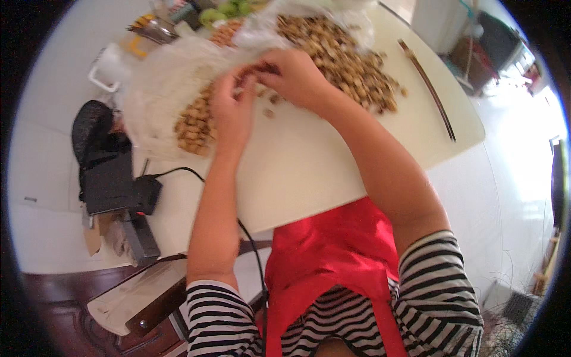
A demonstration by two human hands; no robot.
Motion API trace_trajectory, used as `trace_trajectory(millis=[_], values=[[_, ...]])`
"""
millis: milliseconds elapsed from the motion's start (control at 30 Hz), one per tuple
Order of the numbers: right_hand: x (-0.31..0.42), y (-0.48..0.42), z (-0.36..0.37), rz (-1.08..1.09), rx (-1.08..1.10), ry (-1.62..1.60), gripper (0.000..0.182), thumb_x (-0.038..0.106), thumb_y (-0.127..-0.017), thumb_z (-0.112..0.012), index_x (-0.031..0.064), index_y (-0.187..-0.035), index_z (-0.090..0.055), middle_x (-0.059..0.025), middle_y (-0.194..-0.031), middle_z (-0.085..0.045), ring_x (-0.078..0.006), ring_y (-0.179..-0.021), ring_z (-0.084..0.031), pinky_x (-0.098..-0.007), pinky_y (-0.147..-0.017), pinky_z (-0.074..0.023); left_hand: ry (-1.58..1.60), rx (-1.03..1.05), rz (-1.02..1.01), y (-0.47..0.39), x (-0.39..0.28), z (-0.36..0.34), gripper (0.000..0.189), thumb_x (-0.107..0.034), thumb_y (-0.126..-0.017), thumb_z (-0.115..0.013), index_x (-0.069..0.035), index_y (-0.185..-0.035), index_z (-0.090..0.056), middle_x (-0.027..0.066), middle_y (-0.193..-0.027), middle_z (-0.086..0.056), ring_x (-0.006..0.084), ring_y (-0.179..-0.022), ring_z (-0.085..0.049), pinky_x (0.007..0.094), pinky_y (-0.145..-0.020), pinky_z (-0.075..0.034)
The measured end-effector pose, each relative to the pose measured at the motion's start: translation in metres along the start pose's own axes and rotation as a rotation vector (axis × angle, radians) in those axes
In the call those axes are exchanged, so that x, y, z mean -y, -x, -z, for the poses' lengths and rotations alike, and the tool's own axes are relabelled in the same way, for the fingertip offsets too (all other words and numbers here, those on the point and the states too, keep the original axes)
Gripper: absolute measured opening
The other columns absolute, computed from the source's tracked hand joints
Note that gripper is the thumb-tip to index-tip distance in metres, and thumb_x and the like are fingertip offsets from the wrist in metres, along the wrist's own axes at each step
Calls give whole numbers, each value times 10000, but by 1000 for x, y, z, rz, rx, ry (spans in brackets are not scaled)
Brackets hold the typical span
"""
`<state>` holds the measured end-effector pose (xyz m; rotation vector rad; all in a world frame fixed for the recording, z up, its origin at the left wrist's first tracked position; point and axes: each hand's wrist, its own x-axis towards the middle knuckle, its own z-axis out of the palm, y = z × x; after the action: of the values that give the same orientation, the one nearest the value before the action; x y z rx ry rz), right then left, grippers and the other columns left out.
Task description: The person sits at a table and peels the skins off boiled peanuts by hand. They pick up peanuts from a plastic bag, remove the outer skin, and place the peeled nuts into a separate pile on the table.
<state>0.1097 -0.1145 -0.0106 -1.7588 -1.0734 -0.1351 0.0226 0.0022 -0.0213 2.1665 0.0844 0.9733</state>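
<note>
My left hand (231,105) and my right hand (294,76) meet at the fingertips above the pale tabletop (299,165). Both are blurred, and whatever may be between the fingers is hidden. Beyond my right hand spreads a large heap of small brown rounded pieces (352,76), possibly mushrooms or nuts. A smaller heap of similar pieces (194,127) lies beside my left hand, on or against a clear plastic bag (149,102). A few loose pieces (268,113) rest on the table just below my hands.
Dark chopsticks (430,87) lie at the right. Reddish-brown pieces (226,32) and green fruit (229,10) stand at the back. Black equipment (109,185) sits at the left, with a black cable (252,238) running past my left arm. A white-handled container (105,71) is behind it.
</note>
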Motion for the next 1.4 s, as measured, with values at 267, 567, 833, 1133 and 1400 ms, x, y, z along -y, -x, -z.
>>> trace_trajectory(millis=[267,567,833,1133,1400], values=[[10,0,2,-263,22,-469,218,163,-747,-643,-12,-870,-598,-46,-676,-606,-80,-558,-540,-224,-481,-445,583,38,355,1,-19,5,203,-136,-847,-522,-15,-1008,-551,49,-939,-575,102,-805,-558,225,-701,-456],[0,9,4,-342,195,-612,209,114,-793,-578,0,-968,-587,-38,-787,-613,-66,-661,-552,-206,-583,-453,435,7,333,3,-17,6,171,-42,-791,-559,-24,-961,-563,32,-855,-586,100,-747,-560,225,-681,-457],[118,82,41,-348,1177,-359,220,73,-822,-502,4,-1026,-543,-58,-898,-599,-125,-756,-585,-259,-654,-490,323,-285,179,2,25,21,169,-59,-765,-559,8,-919,-541,63,-861,-547,125,-742,-542,252,-643,-457],[-132,261,-21,99,608,905,306,241,-797,-466,80,-1032,-580,-118,-1017,-591,-241,-908,-583,-375,-764,-469,464,-402,180,-4,7,7,178,-72,-758,-565,-20,-927,-542,77,-877,-521,160,-726,-545,282,-655,-452],[-93,199,18,-378,496,815,373,332,-821,-413,94,-1061,-570,-118,-1048,-578,-257,-941,-568,-380,-790,-448,216,-511,140,7,21,40,162,-70,-764,-559,-22,-918,-543,80,-881,-512,171,-726,-541,298,-654,-457]])
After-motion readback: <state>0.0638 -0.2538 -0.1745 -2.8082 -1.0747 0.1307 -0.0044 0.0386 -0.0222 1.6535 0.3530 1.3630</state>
